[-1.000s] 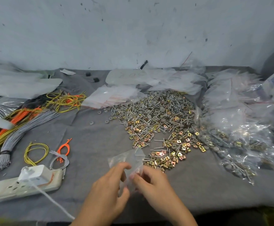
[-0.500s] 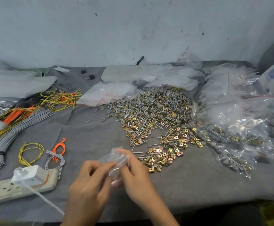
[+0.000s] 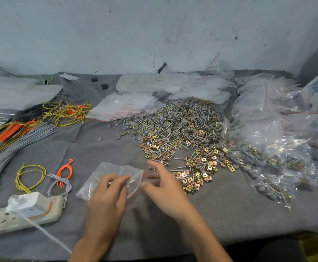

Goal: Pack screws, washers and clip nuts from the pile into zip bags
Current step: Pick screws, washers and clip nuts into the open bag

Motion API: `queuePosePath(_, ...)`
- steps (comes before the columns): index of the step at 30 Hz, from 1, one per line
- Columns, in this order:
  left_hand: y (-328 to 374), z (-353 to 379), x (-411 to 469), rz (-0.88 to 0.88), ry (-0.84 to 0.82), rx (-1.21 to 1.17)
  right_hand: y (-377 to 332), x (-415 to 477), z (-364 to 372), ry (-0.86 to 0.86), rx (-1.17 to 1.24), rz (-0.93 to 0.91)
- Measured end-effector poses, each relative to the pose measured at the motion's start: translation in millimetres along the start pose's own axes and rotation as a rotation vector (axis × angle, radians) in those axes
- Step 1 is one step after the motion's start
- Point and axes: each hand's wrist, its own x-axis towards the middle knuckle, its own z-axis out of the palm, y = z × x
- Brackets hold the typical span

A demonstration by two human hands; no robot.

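Note:
A clear, empty zip bag (image 3: 105, 173) lies on the grey cloth in front of me, its mouth turned right. My left hand (image 3: 105, 205) pinches the bag near that mouth. My right hand (image 3: 165, 193) hovers just right of the mouth with fingers spread and blurred, holding nothing, its fingertips near the closest clip nuts (image 3: 198, 173). Behind them spreads the big pile of screws, grey washers and gold clip nuts (image 3: 177, 129).
Filled zip bags (image 3: 267, 152) heap up at the right. A stack of empty bags (image 3: 124, 106) lies behind the pile on its left. Bundles of grey, orange and yellow wires (image 3: 12, 140) and a power strip (image 3: 22, 218) occupy the left side.
The bag has come down from between both hands onto the cloth. My right hand has let go of it and swung right toward the clip nuts.

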Motion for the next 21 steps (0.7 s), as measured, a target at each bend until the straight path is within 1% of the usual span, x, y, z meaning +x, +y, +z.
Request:
queuePosePath(3, -2, 11, 7, -0.140, -0.079, -0.072, 3, 17, -47, 0.161, -0.469, -0.109)
queuePosePath(4, -1, 13, 8, -0.159, -0.080, -0.086, 2, 24, -62, 0.171, -0.629, -0.122)
queuePosePath(6, 2, 17, 8, -0.178, -0.066, -0.095, 2, 40, -85, 0.107, -0.896, -0.123)
queuePosePath(8, 4, 19, 6, -0.199, -0.060, -0.106, 3, 51, -97, 0.005, -1.070, -0.133)
queuePosePath(11, 3, 19, 3, -0.203, -0.059, -0.129, 7, 58, -100, -0.076, -1.176, -0.138)
queuePosePath(16, 4, 19, 1, -0.214, -0.060, -0.139, 11, 57, -96, -0.130, -1.317, -0.267)
queuePosePath(19, 2, 20, 0, -0.244, -0.043, -0.150, 4, 52, -96, -0.146, -1.271, -0.218)
queuePosePath(21, 1, 21, -1, -0.247, -0.031, -0.167, -7, 46, -94, -0.106, -1.148, -0.192)
